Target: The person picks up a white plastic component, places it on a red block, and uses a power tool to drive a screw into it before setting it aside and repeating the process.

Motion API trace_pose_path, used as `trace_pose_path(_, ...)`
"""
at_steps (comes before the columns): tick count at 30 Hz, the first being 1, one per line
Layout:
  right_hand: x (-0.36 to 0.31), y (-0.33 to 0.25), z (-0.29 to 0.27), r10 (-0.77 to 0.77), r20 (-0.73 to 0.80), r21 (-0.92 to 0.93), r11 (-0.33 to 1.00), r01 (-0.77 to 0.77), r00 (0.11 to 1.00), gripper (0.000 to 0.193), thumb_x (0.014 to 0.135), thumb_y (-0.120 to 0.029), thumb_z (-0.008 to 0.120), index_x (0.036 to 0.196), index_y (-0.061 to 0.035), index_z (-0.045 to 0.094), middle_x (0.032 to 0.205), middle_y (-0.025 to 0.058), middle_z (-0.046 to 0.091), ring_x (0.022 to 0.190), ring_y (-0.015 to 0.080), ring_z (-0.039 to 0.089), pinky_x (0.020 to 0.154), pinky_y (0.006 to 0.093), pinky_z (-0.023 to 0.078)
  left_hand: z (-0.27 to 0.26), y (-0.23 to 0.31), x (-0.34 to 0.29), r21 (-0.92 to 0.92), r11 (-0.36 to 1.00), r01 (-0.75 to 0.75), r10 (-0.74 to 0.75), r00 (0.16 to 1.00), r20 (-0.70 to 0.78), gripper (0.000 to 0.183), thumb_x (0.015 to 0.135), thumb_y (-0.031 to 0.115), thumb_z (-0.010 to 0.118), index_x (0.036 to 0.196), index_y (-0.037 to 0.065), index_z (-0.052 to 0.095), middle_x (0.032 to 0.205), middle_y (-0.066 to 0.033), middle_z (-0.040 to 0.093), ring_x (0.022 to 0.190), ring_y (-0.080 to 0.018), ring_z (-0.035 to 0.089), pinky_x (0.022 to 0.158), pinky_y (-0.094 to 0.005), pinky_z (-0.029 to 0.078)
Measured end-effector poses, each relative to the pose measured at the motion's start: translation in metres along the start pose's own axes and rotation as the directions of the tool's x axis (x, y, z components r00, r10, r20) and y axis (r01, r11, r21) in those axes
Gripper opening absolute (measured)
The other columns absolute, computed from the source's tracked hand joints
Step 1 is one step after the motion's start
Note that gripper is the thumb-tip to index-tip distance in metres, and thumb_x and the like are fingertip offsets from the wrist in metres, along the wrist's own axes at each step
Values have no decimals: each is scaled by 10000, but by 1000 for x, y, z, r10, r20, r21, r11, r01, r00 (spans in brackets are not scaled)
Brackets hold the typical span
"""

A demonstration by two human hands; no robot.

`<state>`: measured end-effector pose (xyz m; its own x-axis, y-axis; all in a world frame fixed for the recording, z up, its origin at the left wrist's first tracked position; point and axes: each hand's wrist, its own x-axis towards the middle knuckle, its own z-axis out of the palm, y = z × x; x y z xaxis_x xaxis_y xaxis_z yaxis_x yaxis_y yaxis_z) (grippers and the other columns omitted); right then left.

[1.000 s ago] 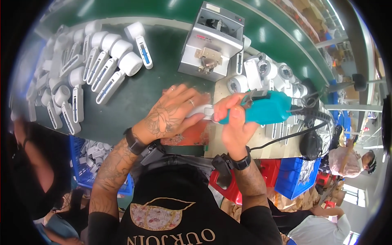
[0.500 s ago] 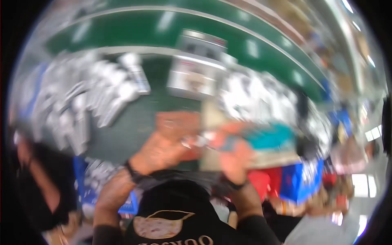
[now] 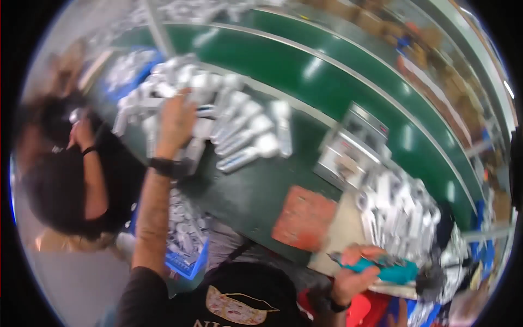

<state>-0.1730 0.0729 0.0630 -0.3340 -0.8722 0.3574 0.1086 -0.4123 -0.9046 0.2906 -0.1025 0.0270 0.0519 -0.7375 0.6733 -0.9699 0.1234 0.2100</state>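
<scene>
My left hand (image 3: 178,122) reaches into a pile of white handheld devices with round heads (image 3: 199,82) at the far left. Its fingers are curled round a white long-handled device (image 3: 205,112) lying crosswise under the palm; the fingertips are partly hidden. Lower right, my right hand (image 3: 354,277) is closed round a teal electric screwdriver (image 3: 395,271), whose dark tip points left. Just left of that tip lies a square red-orange pad (image 3: 305,218). Several more white devices (image 3: 245,133) fan out to the right of my left hand.
White-and-grey parts (image 3: 400,204) are heaped at the right, beside a printed box (image 3: 348,158). Below the green bench (image 3: 229,191) stands a blue crate (image 3: 188,264) of small parts. Another person (image 3: 65,169) works close by on the left, holding a small shiny piece.
My left hand has left the red-orange pad and swung far left to the white devices. The right hand has moved away to the lower right with the screwdriver. The view has turned left.
</scene>
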Motion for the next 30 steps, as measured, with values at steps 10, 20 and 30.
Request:
trace_pose_path(10,-4,-3,-17,130,117,158,976,-148,985,569,887,-436,736,1120,32,512,791,100,596,720,174,582,658,315,492,23,303,3,-670,630,-393,533,846,5,312,788,133,759,1062,35,646,974,-150,642,925,-339,624,813,-439,510)
trace_pose_path(20,-23,-20,-32,190,92,161,966,-203,977,600,825,-444,793,1100,27,542,801,117,595,727,208,585,645,315,466,100,478,-5,-727,582,-364,617,780,104,417,887,436,653,915,20,647,782,-134,635,745,-305,636,674,-430,517)
trace_pose_path(30,-25,-16,-43,242,161,114,959,-261,957,598,853,-403,786,1172,44,548,844,81,620,759,143,587,682,269,455,100,495,-2,-499,833,-238,477,766,432,406,828,472,605,843,80,711,859,-140,705,880,-333,676,772,-483,455)
